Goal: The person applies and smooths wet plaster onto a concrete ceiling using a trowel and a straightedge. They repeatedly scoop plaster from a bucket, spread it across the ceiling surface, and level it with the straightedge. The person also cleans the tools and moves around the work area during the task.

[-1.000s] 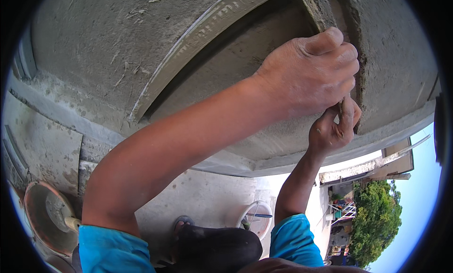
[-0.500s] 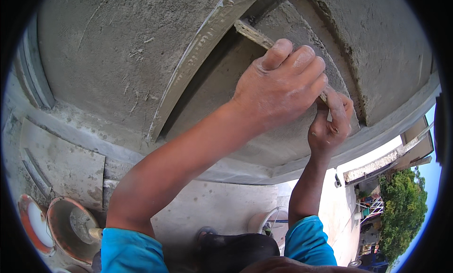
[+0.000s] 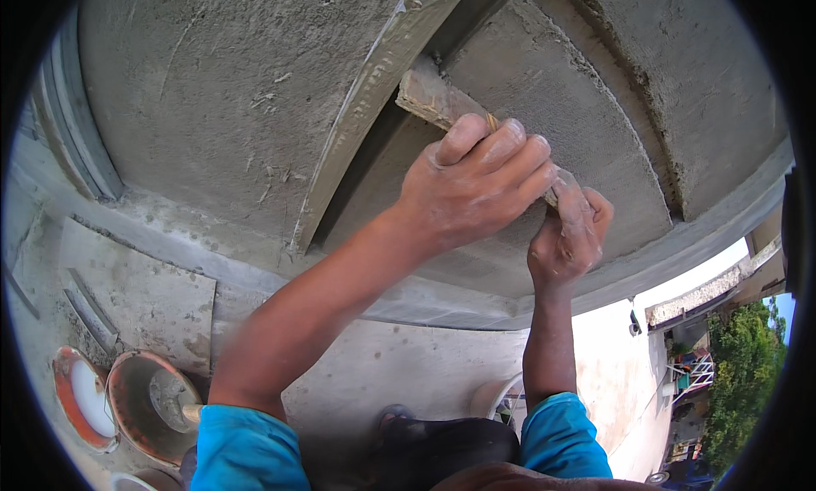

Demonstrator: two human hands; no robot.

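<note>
Wooden strip's backdrop: a broad grey plastered wall (image 3: pixel 229 75) spreads to both sides of the raised edging (image 3: pixel 359 130), which serves as the landmark.
Floor: pale concrete (image 3: pixel 365 364) lies below the edging, beyond the ledge (image 3: pixel 433 304) at the wall's foot.
Plastered panel: a rough-faced area (image 3: pixel 544 83) sits right of the edging, with a dark slot (image 3: pixel 365 164) along the edging's side and a long groove (image 3: pixel 633 109) farther right.
Forearms: the left one (image 3: pixel 340 300) rises from below the edging and slants right; the right one (image 3: pixel 548 338) stands more upright, farther right of it.
Buckets: two, one brown (image 3: pixel 136 406) and one orange (image 3: pixel 66 402), stand well below and left of the edging.
Wooden strip: this crusted piece (image 3: pixel 438 102) lies right of the edging, in front of the panel, its long axis roughly square to the edging and sloping down to the right. Its upper end is just beside the edging; whether they touch cannot be told.
Left hand: nearer the edging, it (image 3: pixel 472 185) is closed over the strip's middle, knuckles outward, hiding part of it.
Right hand: farther from the edging and lower, it (image 3: pixel 563 240) grips the strip's lower end.
Left thumb: it (image 3: pixel 463 138) bends along the strip on the edging's side of the fist.
</note>
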